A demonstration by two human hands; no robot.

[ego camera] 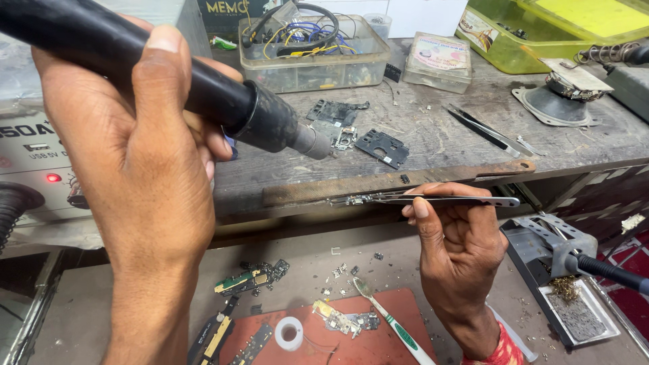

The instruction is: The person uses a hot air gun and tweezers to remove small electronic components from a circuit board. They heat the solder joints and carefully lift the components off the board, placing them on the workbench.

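My left hand (145, 162) grips a black hot-air wand (223, 101) whose metal nozzle (312, 142) points right and down toward the bench edge. My right hand (454, 236) pinches silver tweezers (446, 200) held level, tips pointing left. The tips clamp a small circuit part (353, 200) over a rusty metal strip (378, 184) on the bench edge. The nozzle hangs a little above and left of that part.
Dark metal phone shields (382, 147) lie on the wooden bench, with a clear box of wires (314, 67), a small lidded box (439, 62) and spare tweezers (488, 133) behind. A soldering iron stand (554, 253) sits at right. Circuit boards, a toothbrush (389, 321) and tape roll (289, 332) lie below.
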